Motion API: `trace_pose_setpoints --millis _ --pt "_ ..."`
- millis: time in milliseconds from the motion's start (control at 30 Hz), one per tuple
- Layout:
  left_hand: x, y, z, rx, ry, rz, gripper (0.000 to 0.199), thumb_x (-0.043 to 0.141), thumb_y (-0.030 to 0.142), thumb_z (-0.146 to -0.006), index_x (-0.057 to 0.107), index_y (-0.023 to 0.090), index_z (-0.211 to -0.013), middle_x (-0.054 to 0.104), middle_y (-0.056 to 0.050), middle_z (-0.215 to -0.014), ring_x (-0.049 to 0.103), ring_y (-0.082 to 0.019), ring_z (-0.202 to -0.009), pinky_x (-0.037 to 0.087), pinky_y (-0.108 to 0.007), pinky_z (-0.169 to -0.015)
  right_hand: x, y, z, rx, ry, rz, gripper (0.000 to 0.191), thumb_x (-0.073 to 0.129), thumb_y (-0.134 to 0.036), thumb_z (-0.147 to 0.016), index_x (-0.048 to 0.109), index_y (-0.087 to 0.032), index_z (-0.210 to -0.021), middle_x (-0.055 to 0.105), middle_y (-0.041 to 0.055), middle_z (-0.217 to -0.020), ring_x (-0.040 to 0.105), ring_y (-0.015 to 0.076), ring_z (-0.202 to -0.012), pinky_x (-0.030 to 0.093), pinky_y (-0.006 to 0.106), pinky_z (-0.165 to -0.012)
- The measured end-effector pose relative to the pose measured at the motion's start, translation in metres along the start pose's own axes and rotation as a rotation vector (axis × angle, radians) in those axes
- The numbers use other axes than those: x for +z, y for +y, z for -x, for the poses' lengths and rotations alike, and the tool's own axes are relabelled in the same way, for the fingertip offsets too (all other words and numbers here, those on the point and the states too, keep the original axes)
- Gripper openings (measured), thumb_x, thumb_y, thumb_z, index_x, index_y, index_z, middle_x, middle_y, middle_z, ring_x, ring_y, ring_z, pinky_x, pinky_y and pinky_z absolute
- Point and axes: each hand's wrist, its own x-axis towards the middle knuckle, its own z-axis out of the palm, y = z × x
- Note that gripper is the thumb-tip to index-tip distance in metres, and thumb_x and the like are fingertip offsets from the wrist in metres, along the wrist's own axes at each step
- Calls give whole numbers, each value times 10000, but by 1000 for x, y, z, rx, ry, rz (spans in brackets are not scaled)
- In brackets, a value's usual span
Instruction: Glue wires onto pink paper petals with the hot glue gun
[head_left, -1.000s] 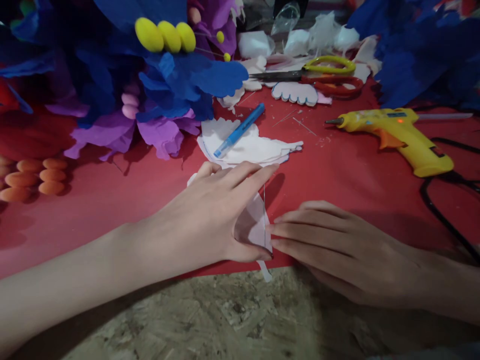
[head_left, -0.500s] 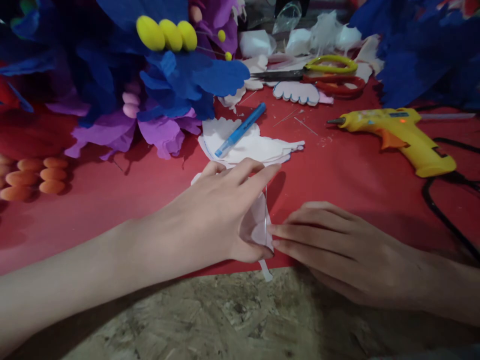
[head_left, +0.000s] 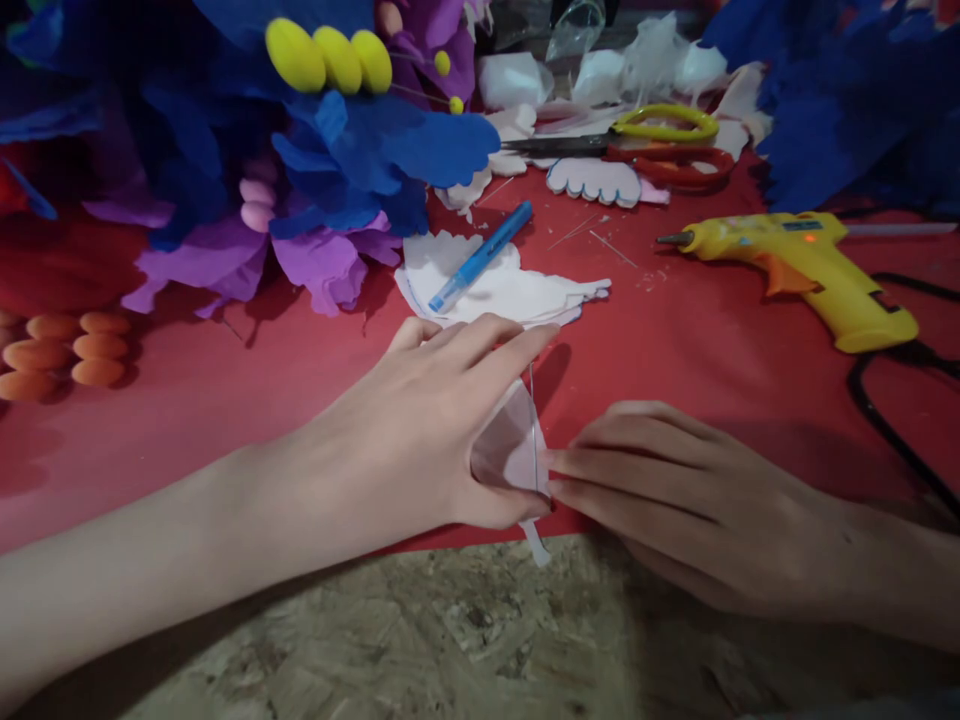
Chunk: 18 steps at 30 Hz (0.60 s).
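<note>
My left hand (head_left: 420, 430) arches over a pale paper piece (head_left: 514, 440), its thumb and fingertips holding it down on the red sheet. A thin straight wire (head_left: 534, 430) lies along the paper's right side, running between the left thumb and forefinger. At that same edge, my right hand (head_left: 690, 500) has its fingers close together, the fingertips on the paper; its thumb is hidden. A narrow tail of the paper (head_left: 537, 545) sticks out below the left thumb. Just beyond the left hand, a blue pen (head_left: 480, 258) rests on a stack of white cut paper (head_left: 525, 290).
A yellow glue gun (head_left: 810, 270) with a lit orange light lies at right, its black cord (head_left: 885, 430) curving nearby. Scissors (head_left: 667, 150) and white scraps lie at the back. Blue paper petals (head_left: 420, 150), yellow beads (head_left: 330, 58) and orange beads (head_left: 97, 350) are at left.
Both hands keep nearly the same places at the paper. The left hand has shifted very slightly, and a little more of the paper shows inside its thumb and forefinger.
</note>
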Motion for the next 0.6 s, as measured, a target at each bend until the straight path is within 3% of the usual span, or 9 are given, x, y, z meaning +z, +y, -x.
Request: trace_pose_setpoints --millis 167,333,600 --pt "1 2 3 -36 44 56 861 619 587 -658 314 159 -1340 507 -107 -1255 443 -312 -1140 340 -419 -949 1 -1 2 1 -4 -23 289 327 -109 -909 614 -119 -947 682 20 -928 550 153 -862 442 297 -819" --pt "3 7 6 -80 22 213 693 566 456 -769 297 166 -1339 478 -95 -1282 412 -268 -1183 342 -394 -989 1 -2 3 5 -7 -19 277 331 -106 -908 603 -124 -956 681 21 -927 541 155 -871 439 310 -816" --pt "8 10 6 -95 18 225 836 717 423 -646 342 66 -1302 456 -144 -1302 386 -273 -1220 279 -407 -1076 0 -1 4 12 -13 -25 294 294 -113 -920 584 -119 -968 674 23 -922 525 154 -878 424 304 -816"
